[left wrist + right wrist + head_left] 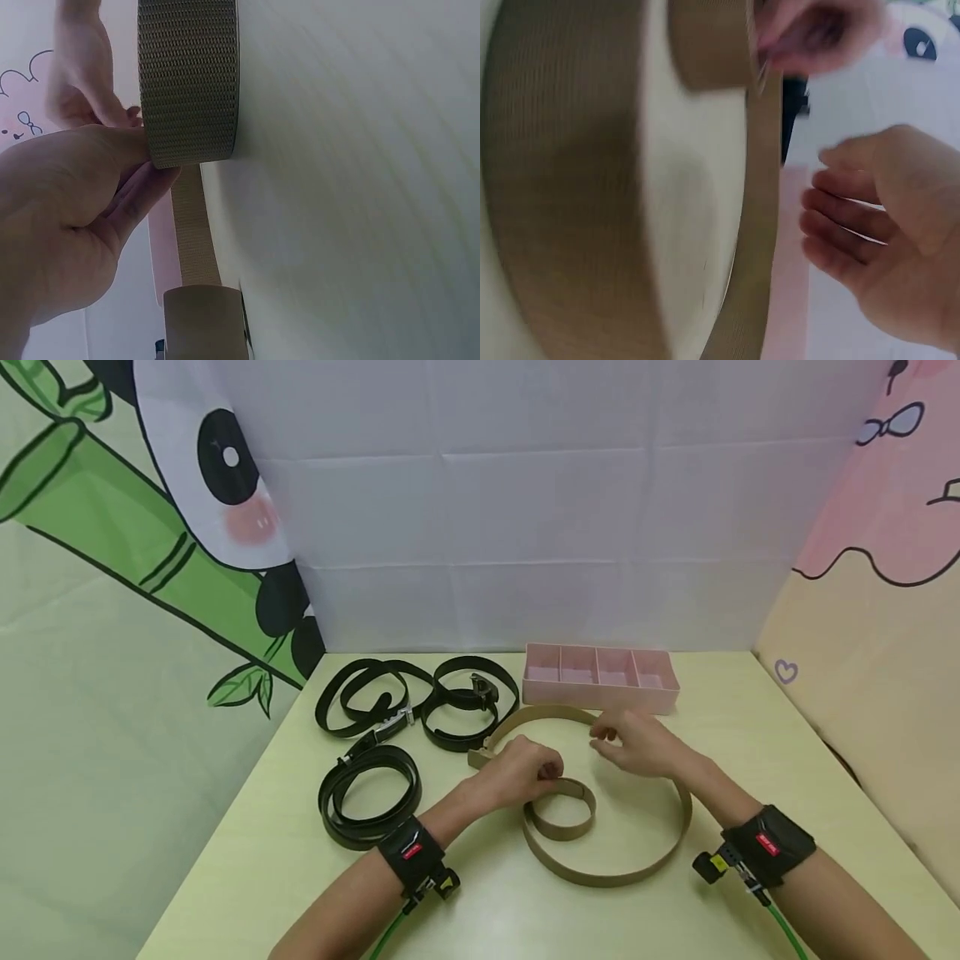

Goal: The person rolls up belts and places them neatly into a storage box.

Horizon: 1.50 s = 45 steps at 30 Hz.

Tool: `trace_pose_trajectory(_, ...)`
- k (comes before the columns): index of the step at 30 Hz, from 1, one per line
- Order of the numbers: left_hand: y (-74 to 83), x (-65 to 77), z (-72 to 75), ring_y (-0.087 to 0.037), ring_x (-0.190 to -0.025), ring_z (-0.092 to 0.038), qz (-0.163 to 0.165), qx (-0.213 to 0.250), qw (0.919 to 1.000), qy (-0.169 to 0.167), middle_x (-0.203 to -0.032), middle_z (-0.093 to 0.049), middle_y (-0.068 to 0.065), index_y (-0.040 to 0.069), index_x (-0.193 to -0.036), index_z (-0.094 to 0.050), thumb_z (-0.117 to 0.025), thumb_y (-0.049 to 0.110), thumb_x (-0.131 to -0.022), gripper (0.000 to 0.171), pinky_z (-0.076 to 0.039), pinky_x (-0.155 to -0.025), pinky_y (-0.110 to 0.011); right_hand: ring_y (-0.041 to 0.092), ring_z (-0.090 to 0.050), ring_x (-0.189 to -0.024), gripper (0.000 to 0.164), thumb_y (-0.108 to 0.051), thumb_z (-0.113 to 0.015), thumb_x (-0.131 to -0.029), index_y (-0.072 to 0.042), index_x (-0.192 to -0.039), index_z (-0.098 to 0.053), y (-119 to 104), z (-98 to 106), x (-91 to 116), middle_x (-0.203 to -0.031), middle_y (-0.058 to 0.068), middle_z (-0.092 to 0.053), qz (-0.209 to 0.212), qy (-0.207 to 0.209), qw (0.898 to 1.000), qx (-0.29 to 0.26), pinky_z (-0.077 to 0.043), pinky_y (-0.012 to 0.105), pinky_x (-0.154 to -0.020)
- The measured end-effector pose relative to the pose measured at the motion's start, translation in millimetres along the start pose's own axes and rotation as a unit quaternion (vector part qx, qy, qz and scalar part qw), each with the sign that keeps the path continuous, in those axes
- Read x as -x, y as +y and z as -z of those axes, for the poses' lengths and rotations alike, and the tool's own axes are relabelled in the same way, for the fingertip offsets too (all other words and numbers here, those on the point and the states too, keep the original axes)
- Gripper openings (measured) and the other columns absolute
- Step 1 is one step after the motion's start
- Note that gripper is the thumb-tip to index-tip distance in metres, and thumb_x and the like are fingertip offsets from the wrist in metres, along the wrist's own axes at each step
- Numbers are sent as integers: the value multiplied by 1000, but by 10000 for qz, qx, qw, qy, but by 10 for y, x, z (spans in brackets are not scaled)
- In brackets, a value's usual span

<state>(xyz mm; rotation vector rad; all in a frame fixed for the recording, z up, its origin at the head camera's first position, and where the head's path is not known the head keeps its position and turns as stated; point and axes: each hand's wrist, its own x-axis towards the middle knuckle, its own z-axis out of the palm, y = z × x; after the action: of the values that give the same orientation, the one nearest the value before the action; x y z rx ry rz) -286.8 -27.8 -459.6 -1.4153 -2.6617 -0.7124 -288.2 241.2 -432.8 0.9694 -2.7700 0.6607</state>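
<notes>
A tan webbing belt [607, 881] stands on its edge in a wide loop, with a small coil [564, 833] at one end and a tan buckle [480, 759] at the far left. My left hand [519, 772] pinches the rim of the small coil between thumb and fingers; the left wrist view shows the woven strap [189, 82] at the fingertips. Over the loop's far right side hovers my right hand [640, 743]. Its fingers are loosely bent and hold nothing, as the right wrist view of this hand [900, 225] shows, with the strap beside it.
Left of the tan belt lie black belts: one coiled at the front [370, 835], one looped at the back left [324, 697], another with a buckle [485, 689]. A pink tray [600, 698] with several compartments stands at the back, before a pale cloth wall [525, 510].
</notes>
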Motion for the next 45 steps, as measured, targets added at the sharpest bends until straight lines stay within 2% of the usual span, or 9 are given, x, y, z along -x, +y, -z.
trace_pose_trajectory(7, -15, -10, 12, 1, -73, -58, 146, 30, 9999, 73, -81, -76, 2, 12, -88, -72, -92, 18, -97, 23, -45, -66, -12, 4, -68, -83, 3, -8, -82, -100, -10, -102, -83, -327, -151, -33, -92, -5, -79, 275, -1021, 9927, -584, -57, 23, -76)
trace_pose_trajectory(21, -133, -70, 151, -7, -80, -71, 42, 211, 9998, -6, -89, -81, -2, 10, -93, -77, -88, 15, -100, 14, -55, -74, -18, -3, -53, -68, 19, -5, -82, -100, -15, -84, -78, -390, -325, -84, -74, -11, -67, 266, -925, 9947, -374, -48, 20, -65)
trace_pose_trajectory(25, -314, -212, 272, -22, -91, -76, 271, -406, 9982, 342, -99, -81, -10, 4, -102, -80, -78, 10, -106, 7, -63, -83, -36, -2, -51, -68, 21, -4, -82, -99, -14, -82, -77, -399, -327, -79, -73, -10, -66, 354, -941, 9948, -185, -46, 21, -66)
trace_pose_trajectory(28, -750, -355, 108, -28, -101, -78, 495, -1159, 9909, 478, -107, -81, -13, 7, -121, -77, -74, 9, -106, 15, -63, -87, -43, -2, -50, -68, 20, -4, -82, -99, -14, -82, -77, -403, -332, -61, -73, -9, -66, 410, -917, 9949, -119, -46, 21, -66)
trace_pose_trajectory(30, -1017, -405, -23, -24, -95, -77, 563, -1603, 9841, 520, -101, -81, -9, 12, -118, -76, -72, 10, -107, 12, -61, -80, -42, -2, -50, -69, 20, -3, -82, -99, -13, -83, -78, -413, -336, -48, -73, -9, -66, 449, -883, 9950, -86, -45, 21, -66)
trace_pose_trajectory(32, -1129, -428, -68, -25, -96, -80, 712, -1831, 9793, 484, -100, -83, -8, 14, -118, -78, -73, 11, -108, 12, -62, -79, -42, -1, -49, -68, 20, -2, -81, -99, -13, -82, -78, -419, -341, -43, -73, -8, -65, 494, -857, 9951, -43, -44, 21, -65)
trace_pose_trajectory(37, -1003, -423, 28, -22, -81, -74, 1222, -1741, 9765, 354, -91, -79, -11, 8, -96, -82, -77, 13, -106, 12, -57, -68, -38, -1, -48, -66, 20, -3, -82, -98, -14, -82, -77, -414, -321, -9, -72, -8, -65, 435, -794, 9957, 173, -43, 20, -63)
trace_pose_trajectory(40, -1094, -398, -49, -16, -72, -63, 1416, -1633, 9756, 381, -86, -77, -9, 8, -91, -82, -79, 15, -106, 17, -48, -61, -32, -1, -48, -66, 19, -3, -82, -98, -13, -83, -78, -395, -305, 19, -72, -8, -66, 388, -782, 9960, 187, -43, 20, -63)
trace_pose_trajectory(45, -793, -214, 133, -14, -61, -59, 1643, -1722, 9711, 188, -76, -75, -8, 6, -81, -78, -82, 15, -104, 24, -51, -56, -34, -2, -47, -64, 20, -2, -83, -98, -12, -81, -77, -341, -263, 63, -71, -8, -65, 301, -701, 9968, 250, -42, 19, -60)
